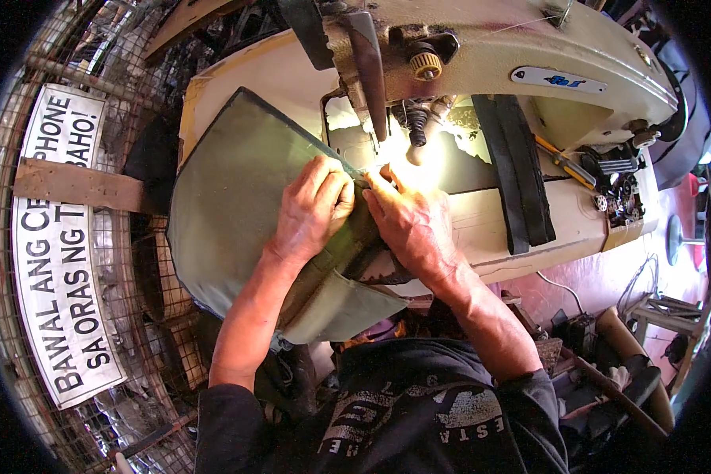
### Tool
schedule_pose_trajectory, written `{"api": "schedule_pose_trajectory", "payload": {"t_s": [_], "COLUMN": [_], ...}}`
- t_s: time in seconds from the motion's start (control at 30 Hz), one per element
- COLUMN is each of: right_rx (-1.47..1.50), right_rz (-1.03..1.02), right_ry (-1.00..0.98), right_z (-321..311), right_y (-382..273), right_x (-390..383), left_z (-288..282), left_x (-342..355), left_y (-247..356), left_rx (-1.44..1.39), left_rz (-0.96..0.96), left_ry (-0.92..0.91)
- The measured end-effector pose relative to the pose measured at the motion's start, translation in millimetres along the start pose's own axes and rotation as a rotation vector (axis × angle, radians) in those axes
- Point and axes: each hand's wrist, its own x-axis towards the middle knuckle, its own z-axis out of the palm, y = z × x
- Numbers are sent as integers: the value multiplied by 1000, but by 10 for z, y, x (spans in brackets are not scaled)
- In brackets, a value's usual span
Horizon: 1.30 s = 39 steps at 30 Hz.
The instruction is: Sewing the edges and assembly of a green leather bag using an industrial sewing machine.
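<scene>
A large grey-green fabric panel (241, 189) with a dark edge spreads over the left of the sewing machine's bed, and its lower part folds down toward my lap. My left hand (317, 201) is closed, its curled fingers gripping the panel near its right edge. Close beside it, my right hand (409, 221) pinches the same edge, fingertips partly lost in bright glare. Both hands are just in front of the beige sewing machine's (482, 47) needle area, where a lamp shines. The needle and presser foot cannot be made out clearly.
Black strips (517, 170) lie across the machine bed on the right. A yellow-handled screwdriver (567, 162) rests near a bobbin winder and small metal parts (622, 197). At the left stands a wire mesh wall (146, 316) with a white sign (63, 261) and a wooden slat (79, 183).
</scene>
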Motion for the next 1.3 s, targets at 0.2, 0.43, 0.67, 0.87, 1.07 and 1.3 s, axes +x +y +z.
{"api": "schedule_pose_trajectory", "payload": {"t_s": [0.2,0.43,0.67,0.87,1.07,1.3], "right_rx": [-24,-7,-41,-60,27,-65], "right_rz": [21,109,12,-18,53,-38], "right_ry": [-38,-57,-26,-57,56,-132], "right_z": [67,-14,90,61,-277,-304], "right_y": [40,-5,31,44,15,21], "right_x": [-72,-35,66,68,-260,-330], "left_z": [12,17,-18,-28,-168,-366], "left_x": [-6,-12,5,12,6,-126], "left_y": [-4,-63,-44,-65,-186,60], "left_rx": [-68,-221,-259,-323,-959,-316], "left_rz": [-76,-243,-250,-274,-599,-140], "left_ry": [29,86,81,48,372,-443]}}
